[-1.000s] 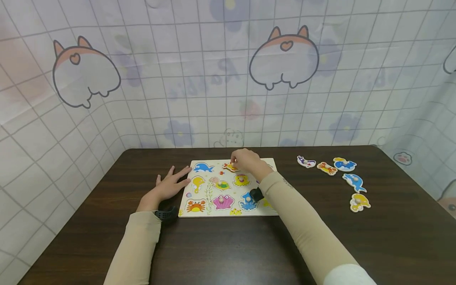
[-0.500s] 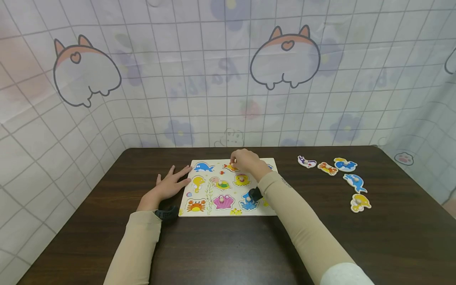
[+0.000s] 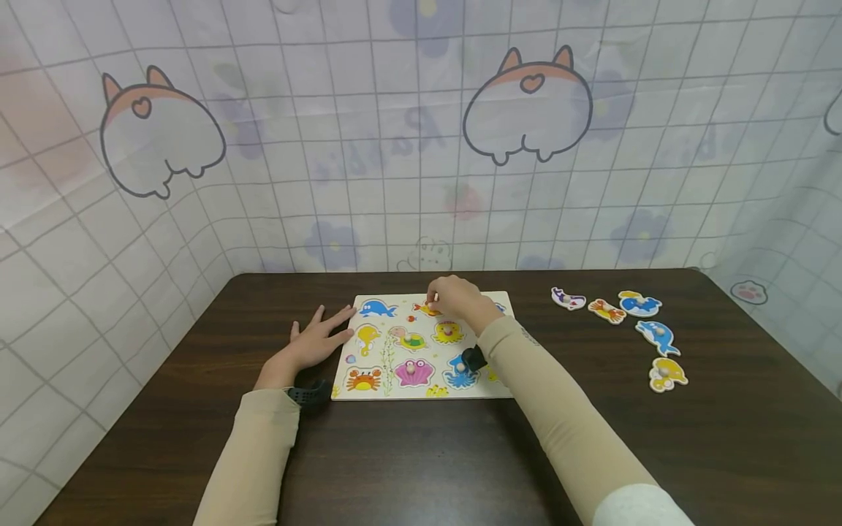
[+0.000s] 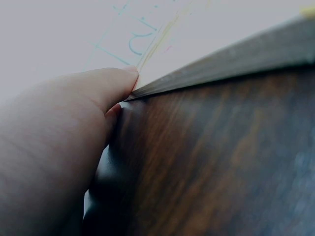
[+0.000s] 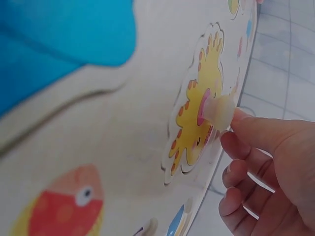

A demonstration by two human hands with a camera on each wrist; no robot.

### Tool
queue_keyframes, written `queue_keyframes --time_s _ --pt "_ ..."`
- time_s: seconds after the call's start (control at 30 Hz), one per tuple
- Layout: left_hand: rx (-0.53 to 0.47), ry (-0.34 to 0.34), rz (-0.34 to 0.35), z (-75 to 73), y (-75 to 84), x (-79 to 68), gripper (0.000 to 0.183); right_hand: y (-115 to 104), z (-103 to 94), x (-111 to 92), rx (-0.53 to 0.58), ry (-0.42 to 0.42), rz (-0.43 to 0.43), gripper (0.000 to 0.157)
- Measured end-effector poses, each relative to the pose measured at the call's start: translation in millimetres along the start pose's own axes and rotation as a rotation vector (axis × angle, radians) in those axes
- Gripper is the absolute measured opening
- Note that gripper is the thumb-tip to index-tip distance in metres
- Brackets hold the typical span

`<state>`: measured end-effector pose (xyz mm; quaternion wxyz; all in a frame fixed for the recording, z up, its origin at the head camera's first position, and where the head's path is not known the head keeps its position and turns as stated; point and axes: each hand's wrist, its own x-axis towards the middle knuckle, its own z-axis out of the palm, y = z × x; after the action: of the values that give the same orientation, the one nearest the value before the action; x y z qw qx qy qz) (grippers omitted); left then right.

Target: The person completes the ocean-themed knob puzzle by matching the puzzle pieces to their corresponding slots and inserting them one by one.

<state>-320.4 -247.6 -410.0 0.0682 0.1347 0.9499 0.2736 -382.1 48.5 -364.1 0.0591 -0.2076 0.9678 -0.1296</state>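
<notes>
A white knobbed peg puzzle board [image 3: 430, 352] with sea animals lies before me. At its top edge my right hand [image 3: 454, 298] pinches an orange-and-yellow fish piece [image 3: 430, 312], whose knob is hidden by the fingers. In the right wrist view, the curled right hand [image 5: 266, 162] shows behind the knob of a yellow octopus piece [image 5: 189, 115]. My left hand [image 3: 314, 345] rests with spread fingers against the board's left edge. In the left wrist view its thumb [image 4: 115, 81] lies along the board's rim.
Several loose pieces lie on the dark table [image 3: 421, 460] to the right: a purple one [image 3: 568, 299], an orange candy-like one [image 3: 607, 311], a blue-and-yellow one [image 3: 639, 304], a dolphin [image 3: 658, 337] and a yellow one [image 3: 667, 374]. A patterned cloth [image 3: 368, 183] hangs behind.
Very little differs: both hands keep their places at the board, and the head view has shifted slightly.
</notes>
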Motion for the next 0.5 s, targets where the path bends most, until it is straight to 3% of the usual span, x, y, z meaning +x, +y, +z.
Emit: queue_keyframes --time_s 0.23,0.5 --pt "0.001 -0.002 0.001 0.4 -1.0 1.5 0.064 2.3 -3.0 -2.2 0.033 -0.006 0.027 0.018" --pt "-0.005 -0.003 -0.004 0.0 -0.7 1.4 0.064 9.1 -8.5 -8.1 0.173 0.033 0.025 0.025"
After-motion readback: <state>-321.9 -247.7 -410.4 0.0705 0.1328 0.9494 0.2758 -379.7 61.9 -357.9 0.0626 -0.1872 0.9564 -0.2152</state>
